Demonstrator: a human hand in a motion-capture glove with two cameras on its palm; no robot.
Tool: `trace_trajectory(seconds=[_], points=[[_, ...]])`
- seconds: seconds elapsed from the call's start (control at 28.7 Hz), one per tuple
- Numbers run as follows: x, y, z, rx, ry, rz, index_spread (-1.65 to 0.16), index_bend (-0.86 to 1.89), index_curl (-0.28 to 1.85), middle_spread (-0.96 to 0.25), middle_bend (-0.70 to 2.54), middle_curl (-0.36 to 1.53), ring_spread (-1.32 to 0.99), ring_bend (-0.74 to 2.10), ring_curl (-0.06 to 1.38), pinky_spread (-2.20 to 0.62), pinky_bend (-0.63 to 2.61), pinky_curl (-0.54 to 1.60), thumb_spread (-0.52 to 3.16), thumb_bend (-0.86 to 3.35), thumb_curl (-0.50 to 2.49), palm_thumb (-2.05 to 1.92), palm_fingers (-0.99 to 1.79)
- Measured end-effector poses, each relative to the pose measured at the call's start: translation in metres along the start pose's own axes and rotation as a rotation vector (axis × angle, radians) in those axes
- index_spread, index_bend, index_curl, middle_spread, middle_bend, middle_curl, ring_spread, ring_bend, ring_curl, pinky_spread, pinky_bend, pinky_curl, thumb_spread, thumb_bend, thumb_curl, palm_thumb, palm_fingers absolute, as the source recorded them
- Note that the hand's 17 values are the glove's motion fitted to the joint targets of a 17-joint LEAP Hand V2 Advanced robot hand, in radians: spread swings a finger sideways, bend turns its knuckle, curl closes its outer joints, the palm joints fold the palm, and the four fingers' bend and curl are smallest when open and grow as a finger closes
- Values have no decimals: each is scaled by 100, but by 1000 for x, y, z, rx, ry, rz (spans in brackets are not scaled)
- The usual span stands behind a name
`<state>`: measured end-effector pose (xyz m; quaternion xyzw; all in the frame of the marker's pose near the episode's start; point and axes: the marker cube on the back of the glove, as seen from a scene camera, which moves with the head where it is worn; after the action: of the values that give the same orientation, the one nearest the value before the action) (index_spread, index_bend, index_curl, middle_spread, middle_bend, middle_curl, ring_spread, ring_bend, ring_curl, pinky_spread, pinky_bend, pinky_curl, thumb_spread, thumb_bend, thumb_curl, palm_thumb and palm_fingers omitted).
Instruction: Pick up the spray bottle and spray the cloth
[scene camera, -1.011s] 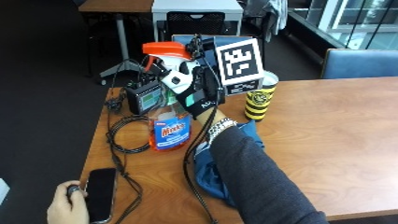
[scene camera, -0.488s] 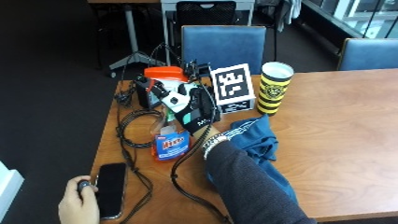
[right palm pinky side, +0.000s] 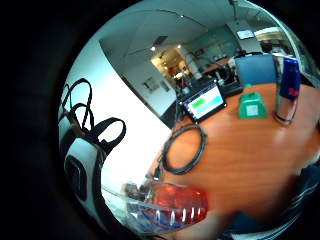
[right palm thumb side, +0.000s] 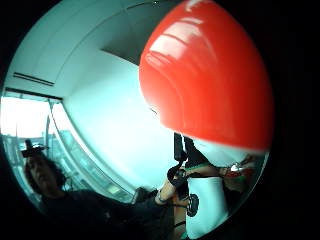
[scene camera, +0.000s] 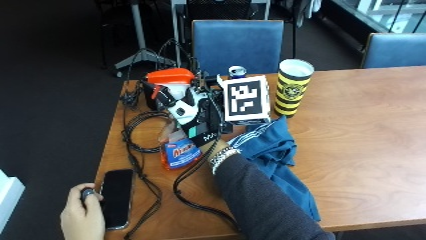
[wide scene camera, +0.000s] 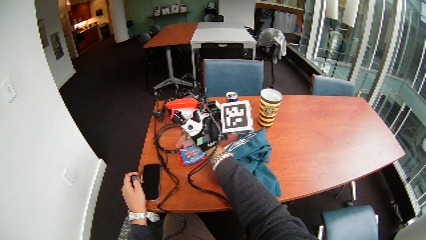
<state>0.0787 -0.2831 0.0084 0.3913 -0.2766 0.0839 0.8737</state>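
Two drinks behind: yellow cup (scene camera: 293, 86), can (scene camera: 237, 72), phone (scene camera: 118, 197), cables (scene camera: 136, 135) beside spray bottle (scene camera: 176, 150).

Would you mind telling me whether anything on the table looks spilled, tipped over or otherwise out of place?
Nothing looks spilled. The spray bottle is off upright only because the gloved right hand holds it. The blue cloth lies crumpled beside it, the striped cup stands upright, and loose cables sprawl across the table.

Gloved right hand (scene camera: 193, 117) raised with its grip closed, bare left hand (scene camera: 81, 212) resting low.
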Motion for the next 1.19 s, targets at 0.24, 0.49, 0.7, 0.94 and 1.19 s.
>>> trace_trajectory(seconds=[0.24, 0.49, 0.7, 0.94, 1.19], points=[[-16, -17, 0, 65, 14, -53, -29, 19, 48, -22, 56, 48, -24, 66, 43, -34, 47, 38, 85, -4, 55, 75, 140], [-24, -34, -11, 123, 25, -115, -30, 18, 48, -23, 58, 48, -25, 67, 43, -35, 46, 38, 87, -3, 54, 73, 140], [-18, -28, -17, 119, 40, -80, -30, 19, 48, -22, 58, 48, -25, 67, 43, -35, 46, 38, 89, -3, 53, 73, 141], [-4, -8, -10, 19, 20, 16, -30, 19, 48, -22, 58, 48, -26, 67, 43, -35, 45, 38, 90, -3, 52, 73, 141], [3, 7, -7, -151, 30, 137, -31, 18, 47, -20, 57, 47, -22, 61, 41, -17, 34, 35, 94, -3, 51, 72, 117]])
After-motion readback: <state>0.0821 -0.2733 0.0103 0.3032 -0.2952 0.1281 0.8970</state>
